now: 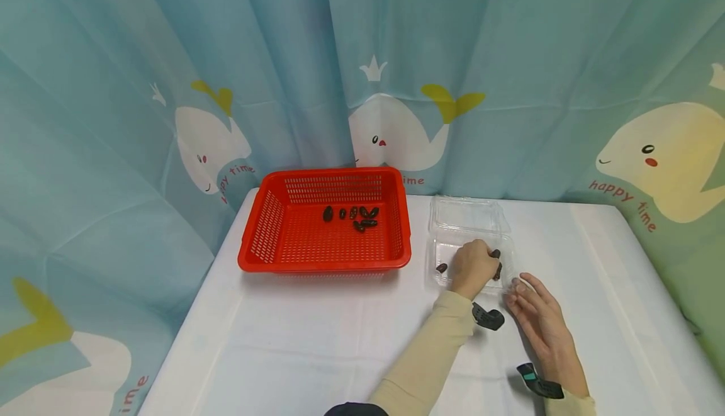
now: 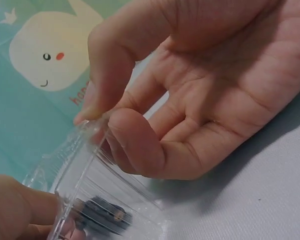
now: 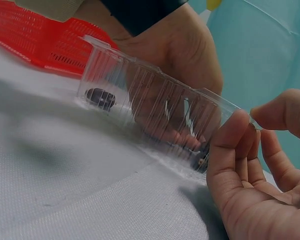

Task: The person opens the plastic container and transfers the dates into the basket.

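A hinged clear plastic box (image 1: 443, 249) lies with its lid tipped back toward the curtain. Reaching into it from the left, my left hand (image 1: 474, 267) points its fingers down at the right end, around a dark, wrinkled, oval date-like fruit (image 2: 104, 216). Another such fruit (image 1: 442, 267) lies in the box's left end, seen through the wall in the right wrist view. At the box's near right corner, my right hand (image 1: 540, 321) pinches the rim between thumb and fingertips (image 3: 234, 125). The palm of that hand shows large in the left wrist view.
A red slotted plastic basket (image 1: 328, 266) stands left of the box, with several dark oval fruits (image 1: 368, 223) on its floor. Both sit on a white-covered table (image 1: 317, 334). A blue whale-print curtain (image 1: 294, 57) hangs along the back and sides.
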`<state>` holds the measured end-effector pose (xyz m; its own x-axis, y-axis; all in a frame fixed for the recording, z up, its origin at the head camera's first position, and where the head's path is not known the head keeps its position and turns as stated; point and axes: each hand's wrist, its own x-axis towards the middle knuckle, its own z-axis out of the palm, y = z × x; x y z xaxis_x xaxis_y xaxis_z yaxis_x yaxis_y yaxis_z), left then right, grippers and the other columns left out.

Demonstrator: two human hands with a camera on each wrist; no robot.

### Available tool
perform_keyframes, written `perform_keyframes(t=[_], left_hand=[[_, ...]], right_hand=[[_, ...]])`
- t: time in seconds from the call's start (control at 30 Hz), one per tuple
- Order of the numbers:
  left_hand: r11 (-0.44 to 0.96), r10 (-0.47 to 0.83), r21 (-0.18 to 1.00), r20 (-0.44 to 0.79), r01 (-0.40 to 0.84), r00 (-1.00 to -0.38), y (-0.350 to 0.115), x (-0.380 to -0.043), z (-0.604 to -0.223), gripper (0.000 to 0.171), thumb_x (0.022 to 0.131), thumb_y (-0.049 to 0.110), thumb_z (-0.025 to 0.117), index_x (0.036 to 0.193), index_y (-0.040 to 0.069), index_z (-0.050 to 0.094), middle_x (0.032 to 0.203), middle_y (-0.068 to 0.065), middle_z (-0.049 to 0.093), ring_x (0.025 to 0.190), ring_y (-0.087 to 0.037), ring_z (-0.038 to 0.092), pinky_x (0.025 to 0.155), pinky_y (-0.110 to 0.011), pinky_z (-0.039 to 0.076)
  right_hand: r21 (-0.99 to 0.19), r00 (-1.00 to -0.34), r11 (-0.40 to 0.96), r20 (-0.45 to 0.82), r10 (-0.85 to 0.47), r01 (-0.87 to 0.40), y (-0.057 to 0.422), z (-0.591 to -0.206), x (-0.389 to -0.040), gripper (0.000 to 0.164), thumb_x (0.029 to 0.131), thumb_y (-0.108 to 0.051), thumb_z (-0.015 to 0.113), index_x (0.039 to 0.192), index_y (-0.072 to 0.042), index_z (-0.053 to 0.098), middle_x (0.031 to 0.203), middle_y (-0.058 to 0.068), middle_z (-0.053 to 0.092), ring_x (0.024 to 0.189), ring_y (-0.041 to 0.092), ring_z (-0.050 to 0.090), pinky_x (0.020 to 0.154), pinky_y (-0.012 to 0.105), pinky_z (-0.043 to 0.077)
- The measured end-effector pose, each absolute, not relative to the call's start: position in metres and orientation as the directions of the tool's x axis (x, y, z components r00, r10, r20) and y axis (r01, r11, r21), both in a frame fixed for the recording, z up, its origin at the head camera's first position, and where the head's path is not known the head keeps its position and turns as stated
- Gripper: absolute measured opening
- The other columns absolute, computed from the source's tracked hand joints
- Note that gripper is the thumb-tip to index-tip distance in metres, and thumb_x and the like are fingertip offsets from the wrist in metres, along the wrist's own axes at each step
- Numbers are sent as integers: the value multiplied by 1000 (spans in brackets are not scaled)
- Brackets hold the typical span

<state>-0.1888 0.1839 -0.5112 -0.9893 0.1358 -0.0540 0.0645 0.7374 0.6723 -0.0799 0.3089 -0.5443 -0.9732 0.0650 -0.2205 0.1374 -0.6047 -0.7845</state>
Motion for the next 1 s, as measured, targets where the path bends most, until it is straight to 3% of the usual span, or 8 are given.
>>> perform_keyframes(t=[0.23,0.5,0.77,1.0], left_hand=[[720,107,694,-102,7,-989,180,-188,-503,5,82,23,77,79,21,81,76,6,75,60,-10,60,51,-25,39],[613,69,789,-104,-40,-992,169,-190,-497,10,83,21,77,90,17,83,89,2,80,78,-17,73,60,-25,46],[371,94,925,-122,-79,-988,150,-191,-483,11,88,18,77,95,13,83,83,-2,79,64,-3,59,59,-20,39],[136,124,983,-138,-120,-983,136,-189,-471,14,91,7,74,102,7,81,79,-7,76,57,-3,55,53,-15,43]], right_hand=[[-809,-961,-566,-259,98,160,309,-545,-81,27,107,-4,52,127,-20,60,104,-7,68,90,7,68,85,21,58],[-806,-967,-574,-239,86,148,310,-545,-80,28,107,-1,50,128,-19,58,107,-7,67,91,7,68,84,21,58],[-822,-965,-551,-242,105,146,309,-543,-81,27,107,-3,52,127,-20,59,105,-6,66,90,6,67,83,20,57],[-817,-962,-555,-253,102,156,308,-543,-80,28,107,-3,53,129,-19,57,108,-5,65,91,7,66,84,19,57]])
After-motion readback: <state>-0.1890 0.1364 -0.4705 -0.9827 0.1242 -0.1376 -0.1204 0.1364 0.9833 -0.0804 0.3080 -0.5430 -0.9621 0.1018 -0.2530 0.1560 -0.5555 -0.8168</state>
